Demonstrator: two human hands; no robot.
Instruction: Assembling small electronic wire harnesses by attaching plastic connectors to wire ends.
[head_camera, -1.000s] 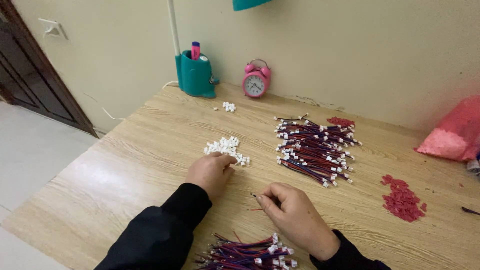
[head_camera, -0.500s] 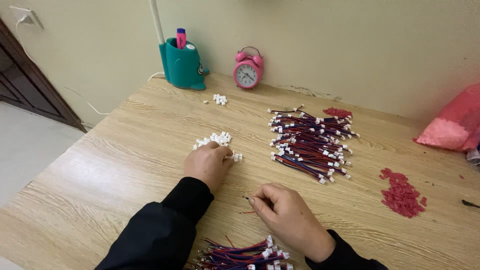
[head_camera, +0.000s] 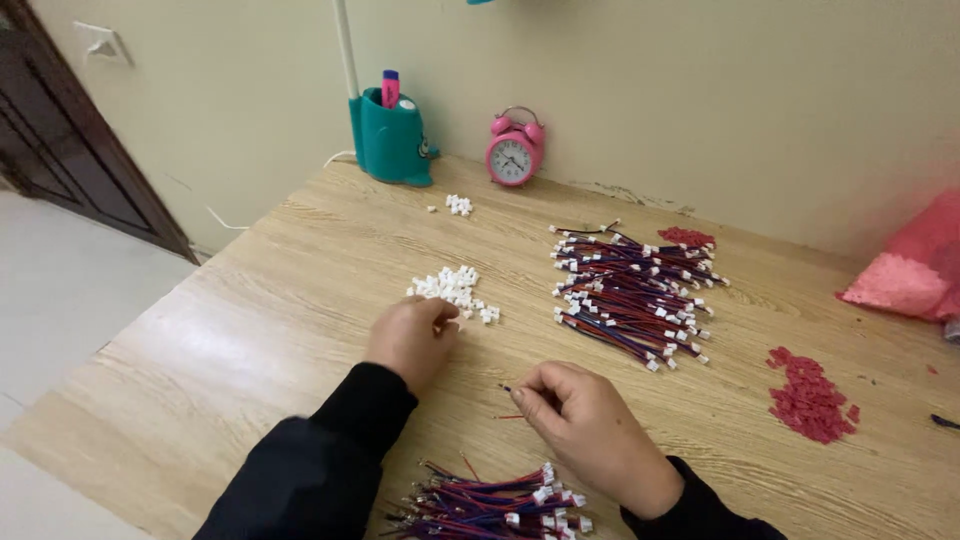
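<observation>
**Two hands at work among wire leads and small plastic connectors on a wooden table**

At the far left a dark wooden door (head_camera: 60, 140) stands beside a pale wall; a light-grained wooden table (head_camera: 230, 330) fills the rest of the view; against the wall at its far edge sits a teal pen holder (head_camera: 390, 140) with a pink marker (head_camera: 390, 88) in it, and just right of that a pink twin-bell alarm clock (head_camera: 513, 156); a small cluster of white connector housings (head_camera: 458, 205) lies near the holder. Nearer the camera, the left hand (head_camera: 410, 340), in a black sleeve, rests knuckles-up with its fingers curled down onto the near edge of a larger pile of white connector housings (head_camera: 452, 288), fingertips touching or pinching the pieces, though what they grip cannot be told; to its right and nearer still, the right hand (head_camera: 585, 425) is closed in a pinch, thumb and forefinger holding a thin red wire lead (head_camera: 512, 392) whose end pokes out to the left just above the tabletop. At the near edge, between the two forearms, lies a bundle of red and blue wire leads with white plugs (head_camera: 490, 500); in the middle distance, right of the white pile, a bigger heap of finished red and blue leads (head_camera: 630, 295) is spread out; further right lie a heap of small red plastic pieces (head_camera: 805, 395) and, at the far right edge, a pink plastic bag (head_camera: 915, 265).
</observation>
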